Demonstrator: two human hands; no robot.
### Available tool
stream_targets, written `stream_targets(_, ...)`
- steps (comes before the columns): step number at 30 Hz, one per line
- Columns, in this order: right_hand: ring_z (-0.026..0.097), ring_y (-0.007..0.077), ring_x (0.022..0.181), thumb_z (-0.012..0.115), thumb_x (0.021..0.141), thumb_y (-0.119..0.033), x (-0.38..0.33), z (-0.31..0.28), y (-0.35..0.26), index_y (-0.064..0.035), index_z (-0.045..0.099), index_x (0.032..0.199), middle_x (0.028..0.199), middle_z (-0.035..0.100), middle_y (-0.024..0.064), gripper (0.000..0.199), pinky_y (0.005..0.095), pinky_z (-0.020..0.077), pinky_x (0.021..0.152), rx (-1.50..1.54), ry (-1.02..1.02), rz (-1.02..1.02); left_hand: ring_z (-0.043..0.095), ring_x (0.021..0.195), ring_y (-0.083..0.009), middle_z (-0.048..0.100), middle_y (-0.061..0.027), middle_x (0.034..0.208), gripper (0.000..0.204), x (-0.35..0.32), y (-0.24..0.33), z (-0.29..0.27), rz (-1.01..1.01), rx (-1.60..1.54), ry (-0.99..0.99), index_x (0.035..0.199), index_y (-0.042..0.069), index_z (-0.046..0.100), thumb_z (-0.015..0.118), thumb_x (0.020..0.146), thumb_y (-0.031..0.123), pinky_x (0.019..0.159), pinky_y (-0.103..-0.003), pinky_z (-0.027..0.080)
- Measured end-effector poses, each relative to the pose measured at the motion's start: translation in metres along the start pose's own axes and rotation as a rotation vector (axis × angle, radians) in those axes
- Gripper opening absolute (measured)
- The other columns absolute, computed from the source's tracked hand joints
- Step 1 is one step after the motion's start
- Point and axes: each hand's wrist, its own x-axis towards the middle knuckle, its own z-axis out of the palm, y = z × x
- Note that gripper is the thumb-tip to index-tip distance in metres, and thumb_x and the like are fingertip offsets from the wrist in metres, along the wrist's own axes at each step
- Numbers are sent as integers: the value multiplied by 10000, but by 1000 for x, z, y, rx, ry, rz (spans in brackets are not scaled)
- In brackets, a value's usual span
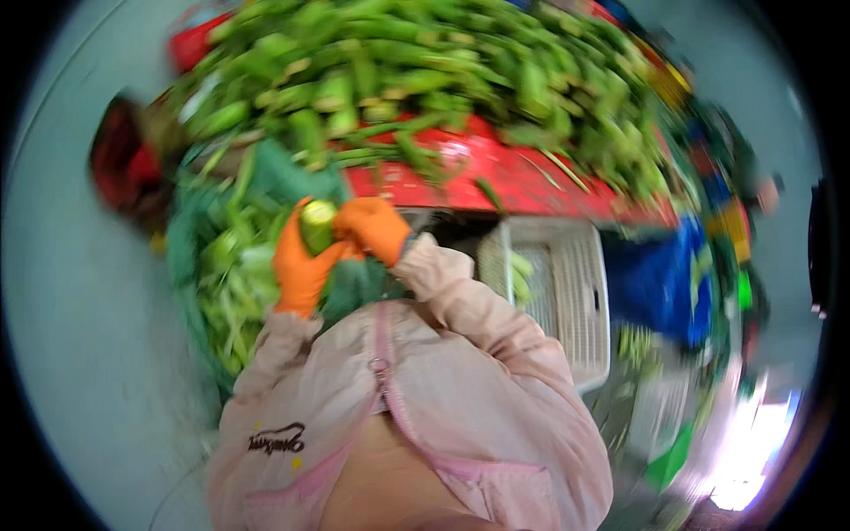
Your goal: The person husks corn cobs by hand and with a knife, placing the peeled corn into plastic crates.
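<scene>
The person stands close to a red table (496, 173) and holds one ear of corn (319, 223) up in front of the chest. Both hands wear orange gloves that look soft and rubbery. The left hand (301, 265) wraps around the ear from below, fingers curled tight on it. The right hand (376, 228) sits at the top of the ear, fingers bent and pinching at its leaves. The ear is pale yellow-green at the tip, with green leaves around it, so I think it is only partly peeled.

A lot looks left to do. A big heap of green corn ears (443, 80) covers the table, long and leafy, all in their skins. Below the hands, on the left, a green net bag (190, 265) holds a pile of loose peeled leaves (235, 292), thin and floppy. On the right sits a white plastic crate (567, 283) with a grid of little holes. Only a couple of light green ears show in it, so I think few are done.

The sleeves (478, 310) are pink and smooth. The picture is blurry at the edges.
</scene>
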Motion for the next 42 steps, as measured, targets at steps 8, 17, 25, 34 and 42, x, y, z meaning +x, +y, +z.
stream_targets(8,571,186,516,497,897,-162,31,94,-1,17,568,782,627,587,104,223,285,495,566,681,-214,140,584,933,-124,631,-49,1061,515,-37,-20,-68,-161,-535,282,1248,-5,519,748,864,250,821,-256,478)
stream_targets(17,641,193,693,516,920,-125,40,134,-30,29,632,833,863,671,111,212,292,502,624,448,-375,-40,617,1001,-194,637,-130,1149,574,-55,-11,-121,-211,-636,508,1275,-12,518,523,972,475,878,-315,501)
stream_targets(25,472,169,470,489,883,-233,68,89,-18,-22,549,683,612,581,132,297,294,418,505,1055,-293,18,625,961,-246,631,-155,1146,716,-58,-76,-207,-227,-1096,821,1255,27,540,473,913,653,891,-370,505)
stream_targets(34,627,167,636,728,784,-353,90,167,-47,-32,623,731,656,622,87,341,315,480,578,-342,-356,-39,550,1016,-122,601,-56,1173,604,-61,-41,-171,-228,-581,313,1305,-2,521,606,932,465,889,-260,447)
stream_targets(42,598,160,480,653,816,-212,88,158,-40,-13,574,637,604,606,82,279,311,483,512,-94,-607,109,540,1024,-121,590,-46,1172,687,-69,-41,-175,-249,-605,76,1339,1,484,655,888,490,900,-269,444)
